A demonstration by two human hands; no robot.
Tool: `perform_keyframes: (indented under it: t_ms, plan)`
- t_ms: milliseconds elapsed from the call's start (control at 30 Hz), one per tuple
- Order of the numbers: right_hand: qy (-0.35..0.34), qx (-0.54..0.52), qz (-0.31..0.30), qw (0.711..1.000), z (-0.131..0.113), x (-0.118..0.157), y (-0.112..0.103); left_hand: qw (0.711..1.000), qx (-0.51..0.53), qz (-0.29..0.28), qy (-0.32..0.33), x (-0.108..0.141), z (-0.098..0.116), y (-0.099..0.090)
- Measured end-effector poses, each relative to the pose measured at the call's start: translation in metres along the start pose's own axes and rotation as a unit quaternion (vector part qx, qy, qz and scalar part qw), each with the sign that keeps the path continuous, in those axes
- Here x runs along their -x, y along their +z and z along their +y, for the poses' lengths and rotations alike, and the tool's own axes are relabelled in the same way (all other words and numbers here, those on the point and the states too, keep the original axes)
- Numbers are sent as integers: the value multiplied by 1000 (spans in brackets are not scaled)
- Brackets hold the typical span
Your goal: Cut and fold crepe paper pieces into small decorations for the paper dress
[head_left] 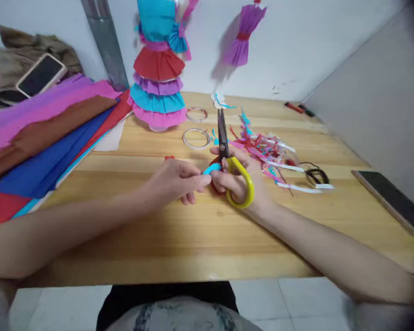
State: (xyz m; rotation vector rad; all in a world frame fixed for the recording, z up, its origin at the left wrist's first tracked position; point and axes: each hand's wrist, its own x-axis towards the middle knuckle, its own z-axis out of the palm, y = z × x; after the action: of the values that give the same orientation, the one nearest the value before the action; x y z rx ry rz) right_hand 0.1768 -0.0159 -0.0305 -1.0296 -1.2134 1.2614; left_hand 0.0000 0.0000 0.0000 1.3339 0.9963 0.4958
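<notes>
My right hand [236, 177] is closed on a pair of scissors [249, 184] with a yellow handle loop; the dark blades point away from me and look closed. My left hand [182, 181] pinches one end of a narrow light-blue paper strip [212, 168]. The strip curves over to the fingers of my right hand, beside the scissors. Something red shows behind the right fingers, mostly hidden. Beyond the hands stand two tape rolls [196, 138], lying flat. A figure in a tiered crepe-paper dress [158, 69] stands at the back.
Colored paper sheets [65, 124] spread over the left side, near a phone [41, 75] and a clear bottle [106, 46]. Paper scraps [262, 147], a dark hair tie [316, 175] and another phone [393, 195] lie to the right. A purple paper piece [243, 39] is at the wall.
</notes>
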Motion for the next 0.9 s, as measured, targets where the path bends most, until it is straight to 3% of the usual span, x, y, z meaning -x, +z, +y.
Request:
perform_keyframes:
  t_ms: [333,667,900]
  plan:
    - [1,-28,-28,999,7,1,-2,996,82,22,-5,-1,-7,0]
    - [-11,-36,-55,998,1,-2,-5,997,47,57,-13,-2,-3,1]
    - [33,-38,-64,997,2,-5,-6,999,26,39,-10,-1,0,1]
